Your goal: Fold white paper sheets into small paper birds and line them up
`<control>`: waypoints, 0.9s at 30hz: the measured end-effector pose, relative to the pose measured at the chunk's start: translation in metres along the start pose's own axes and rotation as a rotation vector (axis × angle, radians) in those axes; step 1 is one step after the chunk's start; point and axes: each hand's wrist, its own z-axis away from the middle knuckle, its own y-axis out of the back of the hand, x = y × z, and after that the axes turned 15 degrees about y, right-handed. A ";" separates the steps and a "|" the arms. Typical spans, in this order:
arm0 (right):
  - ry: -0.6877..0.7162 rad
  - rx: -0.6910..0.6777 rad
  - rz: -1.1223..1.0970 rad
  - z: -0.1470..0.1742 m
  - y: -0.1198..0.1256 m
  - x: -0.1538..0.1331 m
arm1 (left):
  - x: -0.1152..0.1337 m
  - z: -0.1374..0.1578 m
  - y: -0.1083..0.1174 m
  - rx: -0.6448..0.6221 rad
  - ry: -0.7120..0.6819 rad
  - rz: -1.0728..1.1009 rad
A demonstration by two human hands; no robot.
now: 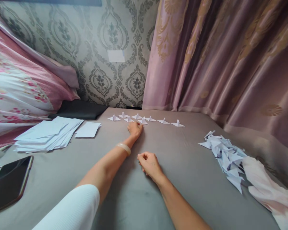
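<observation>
Here, the left grip (pixel 135 128) is sitting right by the front of the folded paper figures (pixel 143 121), which are standing in a loose row toward the far side of the grey worktop (pixel 182 159), though the view isn't showing whether its fingers are pinching one. The right grip (pixel 149 164) is curling loosely closed, nearer the camera. Paper sheets (pixel 45 134) and a phone (pixel 11 183) are lying at left, while a pile of folded paper pieces (pixel 224 151) is lying at right, beside a pale cloth (pixel 261 183)
</observation>
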 end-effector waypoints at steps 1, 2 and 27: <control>0.010 -0.004 0.004 0.000 0.000 0.000 | -0.008 0.004 0.004 -0.034 -0.025 -0.002; 0.018 -0.010 0.009 0.000 0.001 0.001 | -0.018 0.008 0.010 -0.074 -0.060 -0.004; 0.020 0.305 0.521 -0.161 0.002 -0.027 | -0.147 0.080 0.076 -0.218 -0.590 0.099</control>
